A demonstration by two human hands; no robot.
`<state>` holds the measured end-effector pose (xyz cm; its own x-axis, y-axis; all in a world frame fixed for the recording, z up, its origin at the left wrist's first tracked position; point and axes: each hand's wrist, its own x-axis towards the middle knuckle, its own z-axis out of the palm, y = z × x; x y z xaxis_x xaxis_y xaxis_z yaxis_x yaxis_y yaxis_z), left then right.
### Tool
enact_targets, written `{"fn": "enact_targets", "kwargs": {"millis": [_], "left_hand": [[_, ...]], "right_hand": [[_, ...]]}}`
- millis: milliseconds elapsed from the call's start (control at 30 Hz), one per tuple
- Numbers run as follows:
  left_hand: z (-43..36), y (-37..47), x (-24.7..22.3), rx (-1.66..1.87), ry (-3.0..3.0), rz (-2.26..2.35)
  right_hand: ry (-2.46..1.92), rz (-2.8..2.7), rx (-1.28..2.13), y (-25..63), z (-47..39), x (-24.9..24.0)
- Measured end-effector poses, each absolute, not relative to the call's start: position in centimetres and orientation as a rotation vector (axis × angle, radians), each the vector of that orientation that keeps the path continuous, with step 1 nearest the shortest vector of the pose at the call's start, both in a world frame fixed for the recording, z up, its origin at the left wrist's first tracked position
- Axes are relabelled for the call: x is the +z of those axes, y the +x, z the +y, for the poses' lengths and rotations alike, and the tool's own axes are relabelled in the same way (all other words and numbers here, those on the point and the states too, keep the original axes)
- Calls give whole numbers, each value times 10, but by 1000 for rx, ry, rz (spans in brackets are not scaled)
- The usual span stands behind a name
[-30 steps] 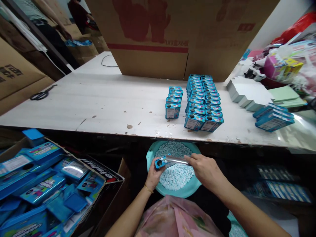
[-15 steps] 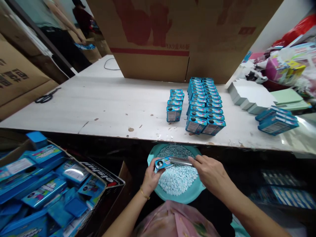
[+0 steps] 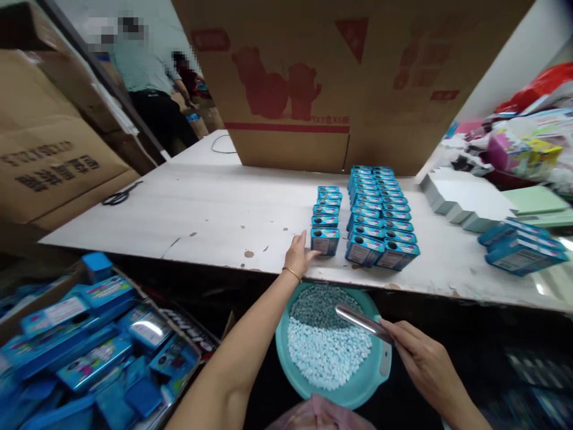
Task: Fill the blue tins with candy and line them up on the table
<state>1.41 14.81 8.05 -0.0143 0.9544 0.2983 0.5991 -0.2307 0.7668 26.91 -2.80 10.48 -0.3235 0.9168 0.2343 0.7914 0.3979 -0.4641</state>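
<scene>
On the white table, my left hand (image 3: pixel 299 255) is beside the nearest blue candy box (image 3: pixel 325 242) of a short row. Its fingers are apart along the box's left side, and the thumb is at the lower front corner; whether it touches is hard to tell. My right hand (image 3: pixel 423 352) grips a shiny metal scoop (image 3: pixel 360 321), tilted with its tip over a teal basin (image 3: pixel 282 352). Small pale blue candies (image 3: pixel 329 355) fill the basin, which sits below the table edge. A longer double row of blue boxes (image 3: pixel 380 221) stands to the right of the short row.
A carton of blue tins (image 3: pixel 89 358) is at lower left. Scissors (image 3: pixel 122 194) lie on the table's left. A large cardboard box (image 3: pixel 286 146) stands behind. More blue boxes (image 3: pixel 526 254) and white card stacks (image 3: pixel 468 194) are at right. Two people (image 3: pixel 156 89) are in the background.
My left hand has moved from above the basin to the table with the small blue box, and the short row is longer. The scoop has come away from the box. The view has tilted up.
</scene>
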Motion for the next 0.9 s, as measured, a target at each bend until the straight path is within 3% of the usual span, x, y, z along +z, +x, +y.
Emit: {"fn": "enact_targets", "kwargs": {"millis": [133,233,300,433,567,767,900], "left_hand": [[87,-51,75,1290,1954,1796],[15,-141,72,1288,1730,2284],[-36,-202,67,945,1490,2621],[-107,-270,52,-114,1349,2716],[-118,-272,46,-593,1406,2547],[-96,-279,61,-636,1359,2418],[-92,-292,61,-428,1285,2363]], "right_hand": [[-1507,-2116,584,273,-28,72],[-1581,-2077,801,270,-20,38],[-1610,-2079,943,264,-14,17],[-1618,-2102,1091,249,-8,-1],[-1591,-2143,1132,231,-7,2],[-1538,-2175,1173,228,-14,-5],[-1529,-2169,1149,240,-21,-16]]}}
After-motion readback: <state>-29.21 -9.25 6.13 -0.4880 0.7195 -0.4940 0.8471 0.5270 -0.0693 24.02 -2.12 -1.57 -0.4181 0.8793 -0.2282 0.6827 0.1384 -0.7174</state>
